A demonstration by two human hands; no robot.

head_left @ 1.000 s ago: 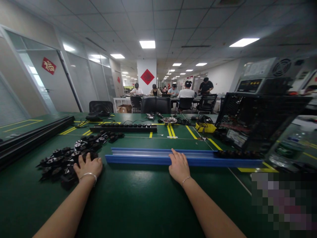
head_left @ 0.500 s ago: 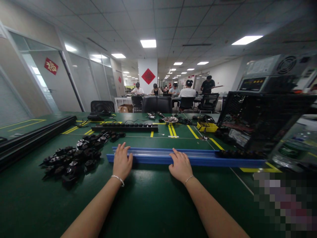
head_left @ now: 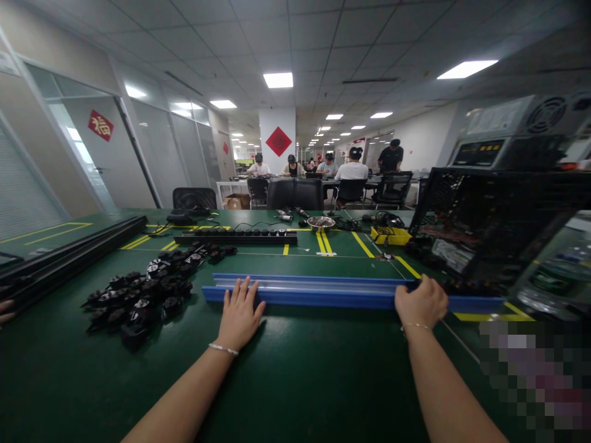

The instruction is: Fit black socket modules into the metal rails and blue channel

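A long blue channel rail (head_left: 323, 298) lies across the green table in front of me. Small black parts (head_left: 475, 287) sit in its right end. My left hand (head_left: 240, 311) rests with spread fingers over the near edge of the rail, toward its left end. Farther right, my right hand (head_left: 422, 301) bends its fingers over the rail where the row of black parts begins. Its fingertips are partly hidden, so whether they also touch a black part cannot be made out. A heap of loose black parts (head_left: 143, 295) lies left of the rail.
Behind the rail lies a black rail (head_left: 240, 239) with parts in it. A metal bowl (head_left: 321, 224) and yellow bin (head_left: 390, 236) stand farther back. An open computer case (head_left: 498, 221) and water bottle (head_left: 558, 277) are at right. Another person's hand (head_left: 5, 311) shows at the left edge.
My right hand has slid right along the blue rail to the black parts, its fingers now bent. My left hand has shifted slightly right. Another person's hand has appeared at the left edge.
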